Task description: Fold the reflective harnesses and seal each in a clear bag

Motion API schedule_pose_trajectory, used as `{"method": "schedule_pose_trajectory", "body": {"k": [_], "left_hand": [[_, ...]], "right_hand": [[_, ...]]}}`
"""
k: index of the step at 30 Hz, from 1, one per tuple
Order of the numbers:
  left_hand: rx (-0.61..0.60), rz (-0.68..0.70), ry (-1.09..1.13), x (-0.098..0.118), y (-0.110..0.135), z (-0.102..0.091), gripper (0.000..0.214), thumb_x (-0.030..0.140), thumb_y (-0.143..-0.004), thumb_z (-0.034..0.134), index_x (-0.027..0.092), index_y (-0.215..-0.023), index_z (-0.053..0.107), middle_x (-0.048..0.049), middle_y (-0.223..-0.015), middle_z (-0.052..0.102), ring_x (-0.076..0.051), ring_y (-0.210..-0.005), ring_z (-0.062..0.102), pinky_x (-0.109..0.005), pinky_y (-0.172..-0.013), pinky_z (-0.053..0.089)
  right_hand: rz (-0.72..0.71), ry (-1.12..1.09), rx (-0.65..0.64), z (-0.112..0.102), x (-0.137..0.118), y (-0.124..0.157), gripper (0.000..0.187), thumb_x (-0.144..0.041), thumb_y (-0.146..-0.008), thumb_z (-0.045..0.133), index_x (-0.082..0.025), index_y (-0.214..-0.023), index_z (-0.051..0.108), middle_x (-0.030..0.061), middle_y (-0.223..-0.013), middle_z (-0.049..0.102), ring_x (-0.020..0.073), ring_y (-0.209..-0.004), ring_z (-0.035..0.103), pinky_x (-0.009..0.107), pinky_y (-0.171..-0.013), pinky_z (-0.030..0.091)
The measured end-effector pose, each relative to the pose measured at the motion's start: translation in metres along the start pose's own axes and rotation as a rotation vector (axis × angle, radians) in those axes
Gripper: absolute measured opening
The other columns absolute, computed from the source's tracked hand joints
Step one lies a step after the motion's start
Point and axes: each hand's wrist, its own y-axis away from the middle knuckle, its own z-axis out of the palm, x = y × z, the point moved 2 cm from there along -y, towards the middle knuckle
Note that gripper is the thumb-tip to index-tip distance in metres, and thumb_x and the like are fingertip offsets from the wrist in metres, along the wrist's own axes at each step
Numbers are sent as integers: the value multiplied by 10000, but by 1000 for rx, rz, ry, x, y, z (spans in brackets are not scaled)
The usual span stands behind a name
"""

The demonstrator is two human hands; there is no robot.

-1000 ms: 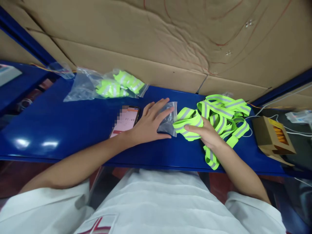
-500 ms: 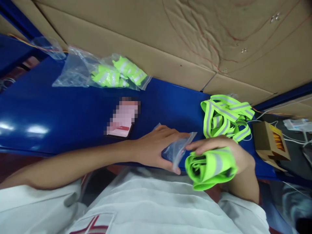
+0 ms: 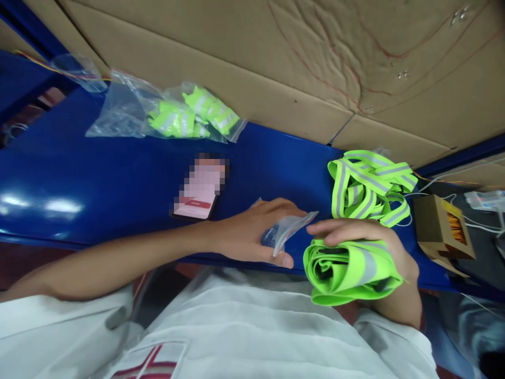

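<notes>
My left hand [image 3: 252,231] is curled around a clear plastic bag [image 3: 290,229], whose mouth sticks out between thumb and fingers toward the right. In my right hand [image 3: 382,237] is a rolled-up neon-yellow reflective strap [image 3: 351,271] with a silver stripe; its coiled end faces the bag, a small gap apart. Fingers lie over the top of the roll, and the thumb is hidden. Just beyond the right hand, a loose heap of the same reflective straps [image 3: 357,184] rests on the blue table [image 3: 272,163].
At the back left lie clear bags, two with folded yellow straps [image 3: 177,121] inside. A phone [image 3: 199,189] with a lit, blurred screen lies left of centre. An open cardboard box [image 3: 442,231] and white cables are at the right. Cardboard sheeting [image 3: 252,68] lines the back.
My right hand has shifted slightly right with the rolled strap, widening the gap to the bag. The bag's mouth has tilted in the left hand. The view has shifted slightly.
</notes>
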Motion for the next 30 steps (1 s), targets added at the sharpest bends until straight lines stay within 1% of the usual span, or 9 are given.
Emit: {"method": "schedule_pose_trajectory", "body": {"k": [2,4,6,9,11,16,20,24,30], "left_hand": [[-8,-5,-12,-5,1,2,955,748,-875,690,293,-1642,346,-188,-1657,413,-409,-1569,326,-658,-1227,327],[-26,0,-10,-11,2,3,1024,748,-866,702,260,-1668,291,-217,-1659,377,-407,-1563,321,-660,-1230,320],[-43,19,14,-16,1,1,995,743,-877,695,244,-1653,322,-214,-1589,448,-380,-1492,413,-619,-1208,364],[-40,29,49,-19,-1,-3,814,709,-930,650,237,-1565,455,-180,-1447,568,-332,-1356,530,-540,-1145,441],[-29,45,68,-17,-2,-4,728,662,-951,653,237,-1522,503,-164,-1396,611,-319,-1309,566,-512,-1118,464],[88,49,249,-9,0,-5,663,498,-1012,639,226,-1579,429,-150,-1451,640,-278,-1289,649,-424,-1092,525],[131,-36,284,-9,0,-7,590,460,-1046,585,182,-1554,469,-138,-1348,723,-249,-1169,725,-367,-996,585],[173,-137,242,-14,-2,-8,464,438,-1097,449,187,-1450,615,-106,-1439,695,-256,-1316,668,-403,-1138,527],[285,-159,492,-18,-1,-9,518,262,-1064,453,243,-1580,420,-89,-1344,751,-214,-1243,718,-382,-1071,567]], "right_hand": [[23,27,-32,4,4,-3,696,-271,-747,927,-304,-1400,690,95,-1436,699,287,-1319,695,348,-1087,592],[27,47,-80,9,10,-8,708,-262,-743,928,-293,-1407,686,91,-1423,708,270,-1338,683,327,-1105,573],[20,59,-88,11,17,-12,707,-279,-741,932,-291,-1404,687,93,-1483,666,270,-1394,640,341,-1150,541],[12,112,-10,10,23,-15,714,-274,-730,942,-284,-1397,687,113,-1581,574,289,-1430,606,386,-1183,520],[13,119,12,8,21,-13,723,-263,-726,945,-292,-1400,682,108,-1540,614,287,-1399,633,393,-1170,535],[-20,48,59,2,13,-9,695,-289,-736,939,-280,-1385,690,110,-1487,656,286,-1372,653,367,-1133,555],[24,115,-11,5,20,-11,694,-317,-775,912,-282,-1420,660,121,-1557,596,296,-1424,611,387,-1141,549],[6,212,-51,11,30,-15,716,-315,-793,904,-285,-1455,630,114,-1569,583,283,-1476,559,412,-1223,479],[35,183,-53,11,27,-18,687,-315,-819,889,-299,-1455,630,108,-1607,538,278,-1490,542,400,-1226,473]]}}
